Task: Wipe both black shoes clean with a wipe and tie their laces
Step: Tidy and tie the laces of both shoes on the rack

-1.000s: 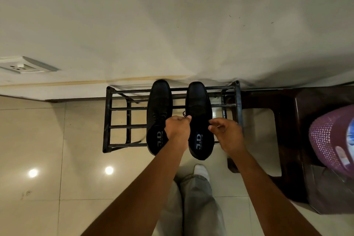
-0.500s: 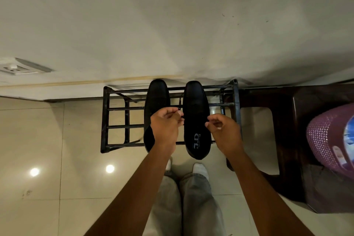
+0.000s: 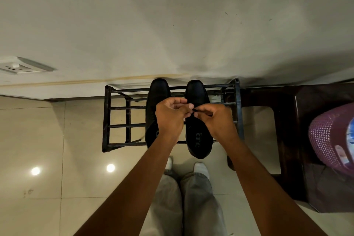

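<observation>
I see the black metal shoe rack (image 3: 107, 119) standing against the pale wall (image 3: 172, 25), its back rail right at the wall's foot. To its left the tiled floor (image 3: 47, 140) lies open; on its right a dark brown stool (image 3: 287, 140) stands just beside the rack's frame, so the room on that side is tight. Nearer me, the person's feet in white socks (image 3: 201, 167) stand on the floor just short of the rack's front rail.

Both black shoes sit side by side on the top bars, toes toward the wall, heels overhanging the front rail. The left shoe (image 3: 158, 90) is partly covered by the left hand (image 3: 169, 116); the right shoe (image 3: 197, 92) lies under both sets of fingers. Both forearms reach forward and the hands meet over the right shoe's lacing. The left hand's fingers are curled, thumb and fingertips brought together. The right hand (image 3: 214, 119) is curled too, and pinches what I take to be a thin black lace (image 3: 195, 110) between the two hands, though it is too small for me to be sure.

At the far right a purple perforated basket (image 3: 325, 136) rests on the stool's top; something blue and white shows inside it, too blurred to name.
</observation>
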